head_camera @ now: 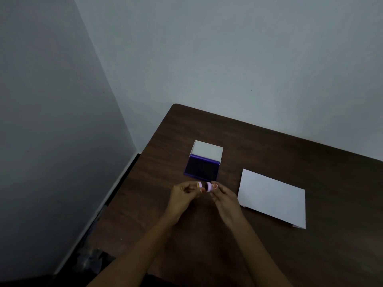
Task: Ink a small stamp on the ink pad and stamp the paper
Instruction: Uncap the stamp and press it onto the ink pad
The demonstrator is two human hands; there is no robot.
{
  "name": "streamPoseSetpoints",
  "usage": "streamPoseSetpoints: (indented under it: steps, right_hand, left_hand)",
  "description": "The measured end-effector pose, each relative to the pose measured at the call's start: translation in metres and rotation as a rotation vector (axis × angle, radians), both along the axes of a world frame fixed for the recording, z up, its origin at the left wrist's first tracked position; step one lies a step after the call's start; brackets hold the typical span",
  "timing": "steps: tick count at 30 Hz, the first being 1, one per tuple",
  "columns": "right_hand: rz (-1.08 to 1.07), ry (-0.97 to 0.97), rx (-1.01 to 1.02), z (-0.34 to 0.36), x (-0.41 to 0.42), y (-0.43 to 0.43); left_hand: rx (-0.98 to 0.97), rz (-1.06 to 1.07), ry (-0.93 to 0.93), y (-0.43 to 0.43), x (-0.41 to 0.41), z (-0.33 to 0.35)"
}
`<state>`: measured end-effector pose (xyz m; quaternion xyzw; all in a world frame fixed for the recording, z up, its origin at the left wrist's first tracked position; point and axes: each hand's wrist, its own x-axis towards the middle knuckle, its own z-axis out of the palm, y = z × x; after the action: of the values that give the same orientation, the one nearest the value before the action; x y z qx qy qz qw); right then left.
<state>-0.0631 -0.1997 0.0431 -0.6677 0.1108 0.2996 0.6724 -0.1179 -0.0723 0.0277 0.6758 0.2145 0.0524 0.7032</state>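
Observation:
A small pink stamp is pinched in the fingertips of my right hand, just in front of the ink pad. My left hand pinches a small pink and yellow cap, held a little apart from the stamp's left end. The ink pad lies open on the table with a dark purple pad and its white lid raised behind. A white sheet of paper lies flat to the right of my hands.
The dark wooden table stands in a corner with grey walls behind and to the left. Its left edge runs close beside my left forearm. Dim clutter lies on the floor at lower left.

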Motion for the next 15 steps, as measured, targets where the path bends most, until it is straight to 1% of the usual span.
streamPoseSetpoints:
  steps: [1, 3, 4, 5, 6, 8, 11, 13, 15]
  right_hand:
    - [-0.052, 0.051, 0.087, 0.000, 0.004, -0.005]
    - [-0.235, 0.287, 0.409, 0.004, 0.008, -0.013]
    - [-0.304, 0.387, 0.566, 0.006, 0.009, -0.017]
    - [-0.346, 0.441, 0.670, 0.008, 0.010, -0.019]
    - [-0.368, 0.463, 0.713, 0.011, 0.011, -0.021]
    - [-0.380, 0.468, 0.768, 0.014, 0.012, -0.023]
    - [-0.404, 0.479, 0.821, 0.017, 0.010, -0.025]
    - [-0.415, 0.488, 0.815, 0.018, 0.011, -0.026]
    - [-0.426, 0.485, 0.800, 0.016, 0.013, -0.026]
  left_hand:
    - [0.054, 0.019, 0.021, 0.001, 0.001, -0.002]
    - [0.244, 0.005, 0.097, 0.003, 0.005, -0.009]
    - [0.349, -0.030, 0.127, 0.004, 0.007, -0.013]
    - [0.447, -0.085, 0.147, 0.005, 0.009, -0.017]
    - [0.529, -0.149, 0.162, 0.005, 0.012, -0.021]
    - [0.622, -0.252, 0.189, 0.003, 0.017, -0.026]
    - [0.696, -0.314, 0.231, 0.000, 0.025, -0.030]
    - [0.741, -0.346, 0.251, -0.001, 0.029, -0.032]
    - [0.744, -0.370, 0.253, 0.000, 0.031, -0.034]
